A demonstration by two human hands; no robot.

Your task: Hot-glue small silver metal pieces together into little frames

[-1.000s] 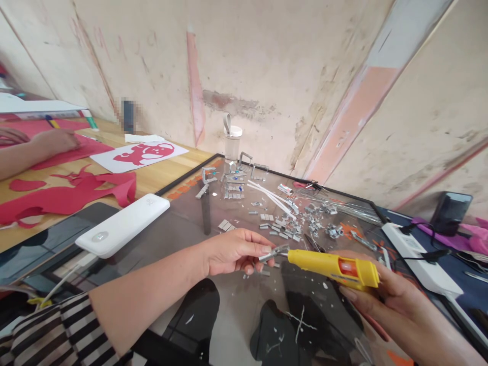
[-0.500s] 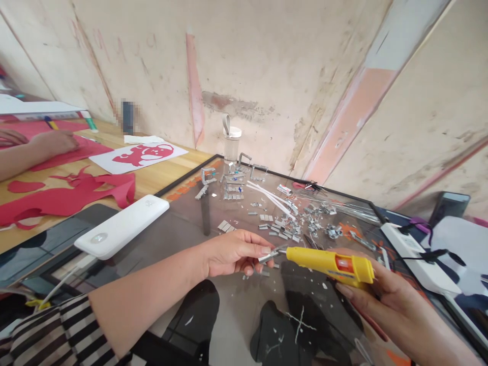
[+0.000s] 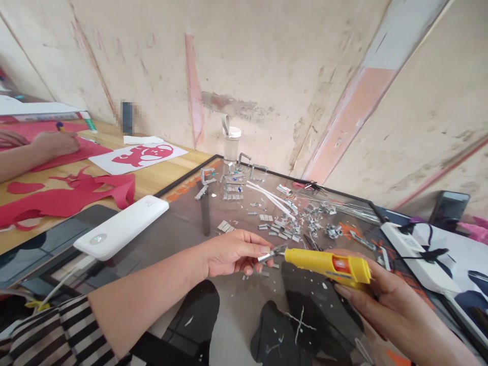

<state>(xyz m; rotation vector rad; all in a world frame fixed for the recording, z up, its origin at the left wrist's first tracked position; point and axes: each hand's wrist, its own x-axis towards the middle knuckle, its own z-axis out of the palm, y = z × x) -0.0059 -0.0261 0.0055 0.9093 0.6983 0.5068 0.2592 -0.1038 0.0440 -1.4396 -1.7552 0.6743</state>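
My left hand (image 3: pixel 234 251) pinches a small silver strip (image 3: pixel 269 253) between thumb and fingers, just above the glass sheet (image 3: pixel 244 305). My right hand (image 3: pixel 377 297) is wrapped round a yellow glue gun (image 3: pixel 328 263), whose nozzle touches the end of that strip. Several more silver pieces (image 3: pixel 284 223) lie scattered on the glass beyond both hands. Small built silver shapes (image 3: pixel 229 180) stand near the far edge of the glass.
A white power bank (image 3: pixel 122 226) lies at the left of the glass. Behind it are red paper cut-outs (image 3: pixel 68 195) and another person's hand (image 3: pixel 53 144) on a wooden table. A clear jar (image 3: pixel 231 145) stands by the wall. A white power strip (image 3: pixel 419 259) lies at the right.
The glue gun and my right hand have drifted slightly left and down. At the far right, white paper has come in over the dark blue surface. My left hand has stayed put.
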